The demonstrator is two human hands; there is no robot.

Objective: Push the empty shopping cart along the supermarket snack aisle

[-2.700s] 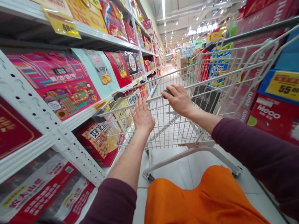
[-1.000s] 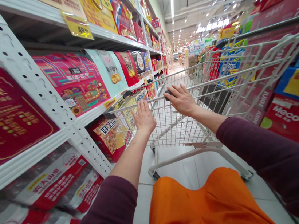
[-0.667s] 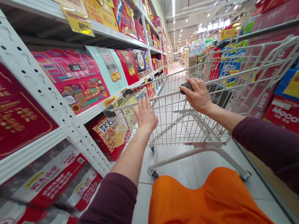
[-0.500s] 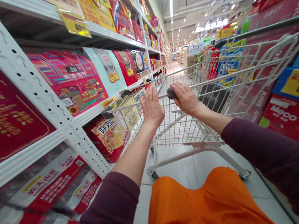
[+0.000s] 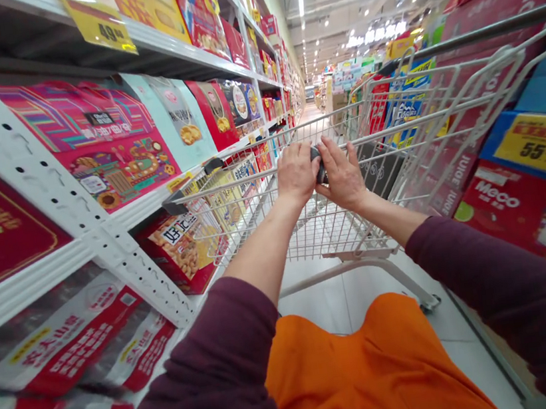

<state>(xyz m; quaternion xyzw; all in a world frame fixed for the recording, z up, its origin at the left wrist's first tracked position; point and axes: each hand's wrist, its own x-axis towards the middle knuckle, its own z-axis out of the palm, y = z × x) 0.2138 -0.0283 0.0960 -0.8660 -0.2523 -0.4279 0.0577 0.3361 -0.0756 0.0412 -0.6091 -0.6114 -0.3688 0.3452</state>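
A white wire shopping cart (image 5: 270,181) stands crosswise in front of me, its basket at the height of my hands. My left hand (image 5: 295,169) lies over the top of the cart with its fingers curled down. Right beside it my right hand (image 5: 340,172) is closed at the same spot, thumb pointing toward the left hand. Between the two hands shows a dark rounded plastic piece (image 5: 318,163) on the cart's top rail. Parts of it and the undersides of my fingers are hidden.
Shelves (image 5: 118,215) with boxed snacks (image 5: 98,140) and price tags (image 5: 98,23) line the left side. On the right rise stacked red drink cartons (image 5: 494,202). Behind the basket are blue packages (image 5: 409,109). The aisle floor (image 5: 315,293) runs ahead between them.
My left hand has moved right and down, from held up flat beside the rail to curled over the cart by my right hand. The view has shifted slightly toward the right.
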